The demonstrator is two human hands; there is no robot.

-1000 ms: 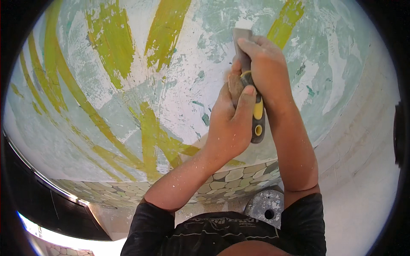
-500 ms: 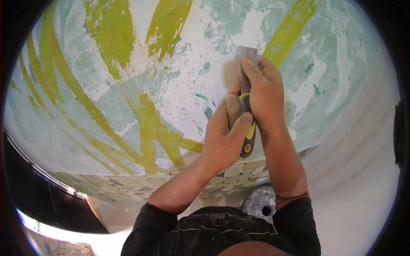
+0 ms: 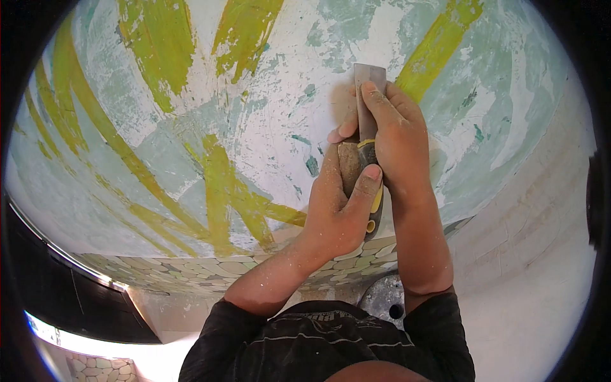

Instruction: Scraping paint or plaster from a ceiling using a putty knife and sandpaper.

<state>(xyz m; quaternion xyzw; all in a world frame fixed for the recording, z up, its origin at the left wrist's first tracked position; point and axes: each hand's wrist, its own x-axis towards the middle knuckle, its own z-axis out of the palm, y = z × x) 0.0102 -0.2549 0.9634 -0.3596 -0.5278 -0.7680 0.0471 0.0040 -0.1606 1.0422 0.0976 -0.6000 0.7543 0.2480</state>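
Note:
A putty knife point(image 3: 370, 102) with a flat metal blade and a black and yellow handle is held up in front of the painted wall, blade upward. My left hand point(image 3: 336, 216) is closed around the handle, its thumb lying along the front. A brown, dusty, rough-looking piece point(image 3: 349, 167) sits between that hand and the handle; its kind is unclear. My right hand point(image 3: 402, 137) pinches the blade, thumb on the front face and fingers curled behind, partly hidden. Dust and white specks cover both hands and forearms.
The wall point(image 3: 273, 121) carries white and pale green patches with yellow-green stripes. Below it runs a band of stone-patterned tiles point(image 3: 210, 274). A round, paint-spattered grey object with a hole point(image 3: 382, 299) is near my right elbow. A dark panel point(image 3: 76, 293) lies at lower left.
Both hands and the putty knife have shifted slightly right. Fingers of my left hand show farther out beside the blade. The grip on the knife stays much the same.

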